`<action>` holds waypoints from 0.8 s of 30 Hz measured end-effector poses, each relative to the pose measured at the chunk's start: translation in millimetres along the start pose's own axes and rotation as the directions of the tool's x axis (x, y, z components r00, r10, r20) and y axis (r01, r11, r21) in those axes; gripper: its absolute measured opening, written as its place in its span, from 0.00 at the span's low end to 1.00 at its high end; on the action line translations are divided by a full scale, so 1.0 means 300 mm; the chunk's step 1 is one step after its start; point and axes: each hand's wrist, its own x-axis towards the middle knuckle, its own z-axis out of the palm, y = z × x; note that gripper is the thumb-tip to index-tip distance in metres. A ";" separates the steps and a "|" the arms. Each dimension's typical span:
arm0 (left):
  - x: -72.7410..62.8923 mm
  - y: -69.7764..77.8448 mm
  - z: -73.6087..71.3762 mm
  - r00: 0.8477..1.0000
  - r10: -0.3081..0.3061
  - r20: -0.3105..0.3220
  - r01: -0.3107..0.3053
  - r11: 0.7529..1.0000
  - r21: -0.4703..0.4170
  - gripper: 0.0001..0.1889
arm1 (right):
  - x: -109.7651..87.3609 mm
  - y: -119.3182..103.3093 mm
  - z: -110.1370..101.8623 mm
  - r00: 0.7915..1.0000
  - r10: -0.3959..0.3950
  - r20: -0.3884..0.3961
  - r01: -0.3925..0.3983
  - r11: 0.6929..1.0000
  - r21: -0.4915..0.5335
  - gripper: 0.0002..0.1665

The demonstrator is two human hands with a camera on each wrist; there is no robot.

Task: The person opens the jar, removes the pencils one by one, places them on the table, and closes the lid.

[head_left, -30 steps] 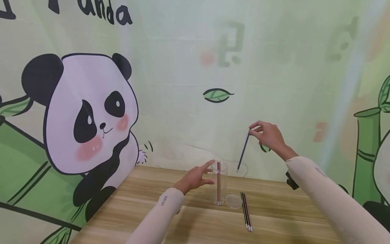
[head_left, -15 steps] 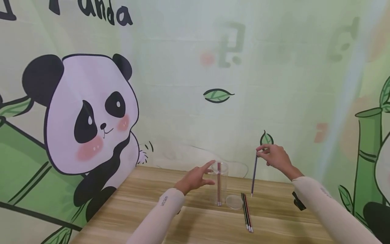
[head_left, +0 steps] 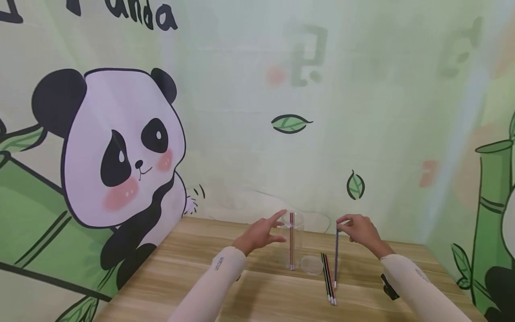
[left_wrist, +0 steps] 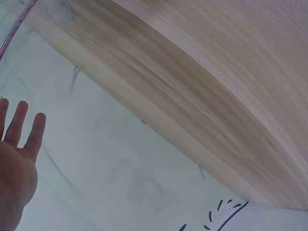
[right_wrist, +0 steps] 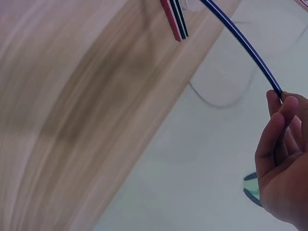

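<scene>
In the head view my right hand [head_left: 362, 231] pinches a dark blue pencil [head_left: 336, 255] at its upper end. The pencil hangs nearly upright, its lower end beside several striped pencils [head_left: 328, 279] lying on the table. The right wrist view shows the fingertips on the blue pencil [right_wrist: 245, 45]. My left hand [head_left: 259, 235] is at the left side of a clear cylinder [head_left: 298, 246], thumb and forefinger spread near its rim; contact is hard to tell. In the left wrist view, that hand's fingers [left_wrist: 33, 139] are straight. Red-striped pencils [head_left: 292, 241] stand inside the cylinder.
A clear round lid [head_left: 311, 265] lies on the wooden table [head_left: 181, 273] between the cylinder and the lying pencils. Behind the table hangs a light green backdrop [head_left: 233, 156] with a printed panda. A thin cord shows against its lower part.
My right hand has come down with the blue pencil, which has swung from slanted to nearly upright beside the lying pencils. The left hand keeps its place at the cylinder.
</scene>
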 end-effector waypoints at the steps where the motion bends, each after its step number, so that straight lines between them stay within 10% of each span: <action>1: 0.002 -0.001 -0.001 1.000 -0.002 0.000 0.002 1.000 0.002 0.48 | -0.002 0.000 0.009 1.000 0.005 0.003 -0.005 1.000 0.004 0.17; 24: 0.002 -0.005 0.002 1.000 -0.020 0.012 0.020 1.000 0.007 0.49 | -0.075 0.149 0.207 0.998 0.044 0.039 -0.049 0.990 0.130 0.14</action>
